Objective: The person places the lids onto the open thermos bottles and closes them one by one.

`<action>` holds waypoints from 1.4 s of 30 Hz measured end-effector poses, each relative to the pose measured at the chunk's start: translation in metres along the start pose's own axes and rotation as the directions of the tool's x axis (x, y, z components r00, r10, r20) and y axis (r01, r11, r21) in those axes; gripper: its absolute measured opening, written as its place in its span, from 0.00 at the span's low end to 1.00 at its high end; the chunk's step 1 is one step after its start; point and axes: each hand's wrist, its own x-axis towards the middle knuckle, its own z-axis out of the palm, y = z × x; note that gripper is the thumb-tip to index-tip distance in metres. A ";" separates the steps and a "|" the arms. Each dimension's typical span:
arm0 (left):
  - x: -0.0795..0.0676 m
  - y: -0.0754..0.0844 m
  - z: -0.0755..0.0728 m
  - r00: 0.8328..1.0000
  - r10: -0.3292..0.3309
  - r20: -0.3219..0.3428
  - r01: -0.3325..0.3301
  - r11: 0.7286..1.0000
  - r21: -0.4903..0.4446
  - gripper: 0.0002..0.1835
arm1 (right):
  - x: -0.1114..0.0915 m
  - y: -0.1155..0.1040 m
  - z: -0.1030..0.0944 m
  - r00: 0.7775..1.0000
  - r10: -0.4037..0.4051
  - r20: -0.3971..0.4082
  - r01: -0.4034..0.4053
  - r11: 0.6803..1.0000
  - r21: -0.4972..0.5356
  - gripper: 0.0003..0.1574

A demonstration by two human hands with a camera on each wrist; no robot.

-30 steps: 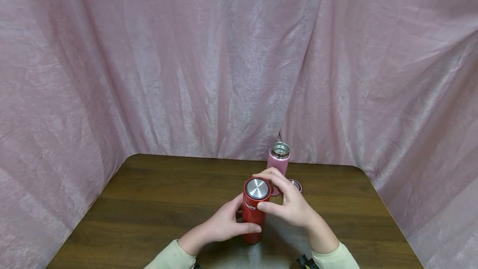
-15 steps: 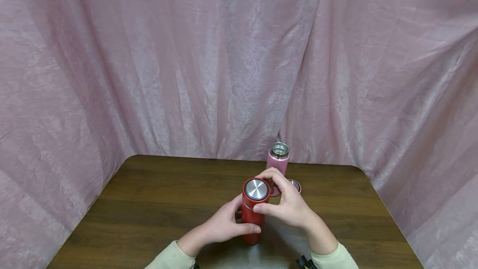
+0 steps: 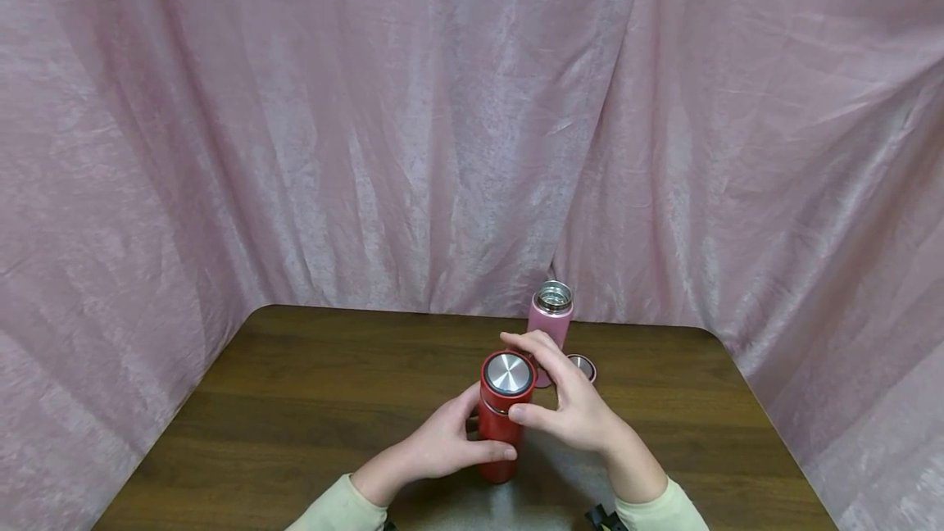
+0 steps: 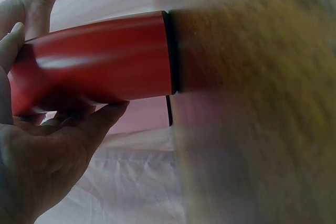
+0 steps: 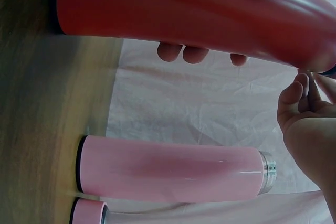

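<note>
A red thermos (image 3: 501, 428) stands upright on the table, its red lid with a brushed silver top (image 3: 509, 373) seated on it. My left hand (image 3: 442, 439) grips the body from the left, thumb in front, several fingers behind, as the left wrist view shows around the red thermos (image 4: 100, 64). My right hand (image 3: 571, 400) is at the lid, thumb on its near side and fingers curving round the far side, with the index finger raised. In the right wrist view, curled fingers of the right hand (image 5: 310, 114) meet the thermos's top end, partly cut off.
Behind the right hand stands a pink thermos (image 3: 550, 319) with its metal mouth uncovered. Its pink lid (image 3: 583, 366) sits beside it on the wooden table (image 3: 332, 400). A pink curtain (image 3: 442, 129) hangs at the table's back edge.
My right hand turned slightly about the lid, and its index finger has since lifted and straightened. The left hand and the red thermos have stayed nearly still.
</note>
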 end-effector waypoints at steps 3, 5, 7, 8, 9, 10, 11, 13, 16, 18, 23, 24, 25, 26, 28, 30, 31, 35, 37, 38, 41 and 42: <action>0.000 0.000 0.000 1.000 -0.005 0.001 0.005 1.000 -0.001 0.38 | 0.000 0.001 0.000 0.999 -0.052 0.005 0.052 0.999 -0.003 0.49; 0.000 0.000 0.000 1.000 -0.008 0.002 0.008 1.000 -0.005 0.38 | 0.000 0.002 0.001 0.997 -0.073 0.004 0.073 0.997 -0.008 0.47; -0.001 0.000 0.000 1.000 -0.009 0.002 0.009 1.000 -0.010 0.39 | 0.001 0.002 0.001 0.997 -0.082 -0.003 0.082 0.997 -0.015 0.45; -0.001 -0.001 0.000 1.000 -0.009 0.002 0.009 1.000 -0.013 0.39 | 0.001 0.002 0.001 0.997 -0.082 -0.006 0.082 0.997 -0.012 0.44; -0.001 -0.001 0.000 1.000 -0.008 0.002 0.008 1.000 -0.016 0.39 | 0.001 0.002 0.001 0.997 -0.081 -0.009 0.081 0.997 -0.009 0.43; -0.001 -0.001 0.000 1.000 -0.006 0.002 0.006 1.000 -0.019 0.39 | 0.002 0.002 0.001 0.997 -0.081 -0.012 0.081 0.997 -0.006 0.43; -0.001 -0.002 0.000 1.000 -0.006 0.002 0.006 1.000 -0.021 0.39 | 0.002 0.002 0.001 0.997 -0.079 -0.016 0.079 0.997 -0.003 0.42; -0.001 -0.002 0.001 1.000 -0.005 0.002 0.005 1.000 -0.026 0.39 | 0.002 0.002 0.002 0.997 -0.068 -0.022 0.068 0.998 0.006 0.41; -0.001 -0.002 0.001 1.000 -0.005 0.002 0.005 1.000 -0.029 0.39 | 0.001 0.003 0.002 0.999 -0.044 -0.030 0.044 0.999 0.011 0.40; -0.001 -0.001 0.001 1.000 -0.006 0.001 0.006 1.000 -0.027 0.40 | 0.001 0.002 0.002 0.999 -0.016 -0.038 0.016 1.000 0.012 0.40; -0.001 0.001 0.000 1.000 -0.004 0.001 0.004 1.000 -0.027 0.40 | 0.002 0.000 0.002 0.997 0.036 -0.062 -0.036 0.999 0.001 0.41; -0.001 0.001 0.000 1.000 -0.003 0.002 0.003 1.000 -0.027 0.40 | 0.002 0.000 0.002 0.997 0.042 -0.065 -0.042 0.999 -0.001 0.41; -0.001 0.001 0.000 1.000 -0.003 0.002 0.003 1.000 -0.028 0.40 | 0.002 -0.001 0.002 0.996 0.050 -0.068 -0.050 0.999 -0.001 0.42; -0.001 0.001 0.000 1.000 -0.004 0.003 0.004 1.000 -0.029 0.40 | 0.002 -0.001 0.002 0.996 0.057 -0.070 -0.058 0.998 -0.001 0.43; -0.001 0.001 0.000 1.000 -0.004 0.003 0.004 1.000 -0.031 0.40 | 0.002 -0.002 0.002 0.995 0.072 -0.073 -0.072 0.997 0.005 0.43; -0.001 0.001 0.000 1.000 -0.004 0.003 0.004 0.999 -0.033 0.40 | 0.002 -0.002 0.003 0.993 0.086 -0.076 -0.086 0.996 0.011 0.44; -0.001 0.000 0.000 1.000 -0.005 0.003 0.005 0.999 -0.034 0.40 | 0.002 -0.003 0.003 0.993 0.092 -0.077 -0.091 0.996 0.013 0.44; -0.001 0.000 0.001 1.000 -0.005 0.005 0.005 0.999 -0.038 0.40 | 0.002 -0.002 0.004 0.991 0.107 -0.081 -0.107 0.994 0.007 0.44; -0.001 0.001 0.001 1.000 -0.005 0.004 0.005 0.999 -0.035 0.40 | 0.002 -0.001 0.004 0.991 0.106 -0.078 -0.106 0.994 0.003 0.45; -0.001 0.001 0.001 1.000 -0.004 0.002 0.004 0.999 -0.032 0.39 | 0.001 -0.001 0.003 0.992 0.105 -0.074 -0.105 0.994 -0.001 0.46; -0.001 0.001 0.001 1.000 0.004 0.000 -0.004 1.000 -0.018 0.39 | 0.000 0.001 0.002 0.996 0.074 -0.056 -0.075 0.997 -0.006 0.51; -0.001 0.002 0.001 1.000 0.006 -0.001 -0.006 1.000 -0.013 0.39 | 0.000 0.002 0.001 0.997 0.056 -0.047 -0.056 0.998 -0.006 0.52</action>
